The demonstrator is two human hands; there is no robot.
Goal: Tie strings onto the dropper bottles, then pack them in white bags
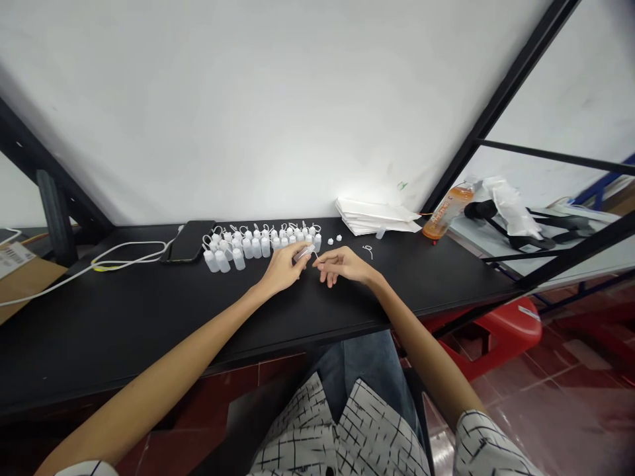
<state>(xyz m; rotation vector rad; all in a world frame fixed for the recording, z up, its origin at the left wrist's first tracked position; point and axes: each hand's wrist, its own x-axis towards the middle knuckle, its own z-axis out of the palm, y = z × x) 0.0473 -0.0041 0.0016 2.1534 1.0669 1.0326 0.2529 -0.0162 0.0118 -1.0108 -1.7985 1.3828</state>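
Bottle [303, 252] in left hand [282, 268]; right hand [342, 266] near, contact unclear.

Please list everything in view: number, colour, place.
Small bottles: over twenty, whitish, centre-left
Held bottle: one, whitish, left hand
Caps: two, white, centre
Tube: one, white, beside right hand
Loose bottle: one, translucent, back
Papers: stack, white, back
Drink bottle: one, orange, right
Phone: one, black, left
Cables: uncounted, white, left
Box: one, brown, left
Table: one, black, centre
Wall: one, white, behind
Stool: one, red, right
Bag: one, white, right
Gear: count unclear, black, right
Bars: several, black, sides
Floor: one, red, below
Shirt: one, patterned white, bottom
Jeans: pair, blue, bottom
Hands: two, bare, centre
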